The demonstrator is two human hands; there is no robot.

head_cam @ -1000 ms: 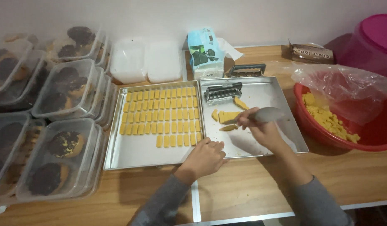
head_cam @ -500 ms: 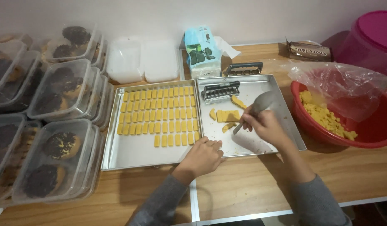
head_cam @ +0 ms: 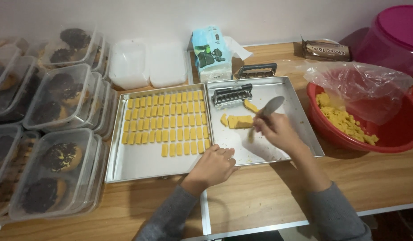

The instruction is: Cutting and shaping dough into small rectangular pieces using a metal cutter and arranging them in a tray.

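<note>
My right hand (head_cam: 278, 133) grips a metal scraper (head_cam: 270, 107) whose blade tilts up over the right steel tray (head_cam: 300, 111), beside a few yellow dough pieces (head_cam: 240, 121). A black and metal dough cutter (head_cam: 232, 95) lies at the back of that tray. My left hand (head_cam: 214, 165) rests with curled fingers on the near edge where the two trays meet. The left steel tray (head_cam: 139, 160) carries several rows of small yellow dough bars (head_cam: 166, 125).
Stacked clear lidded boxes of dark-topped pastries (head_cam: 45, 116) fill the left side. A red bowl (head_cam: 394, 129) with yellow dough and a plastic bag stands at the right, a pink tub (head_cam: 394, 35) behind it. White containers (head_cam: 146, 62), a tissue pack (head_cam: 211, 53) and a second cutter (head_cam: 255, 70) sit at the back.
My right hand has swung the scraper from lying low across the dough pieces to pointing up and back. My left hand stays at the tray edge.
</note>
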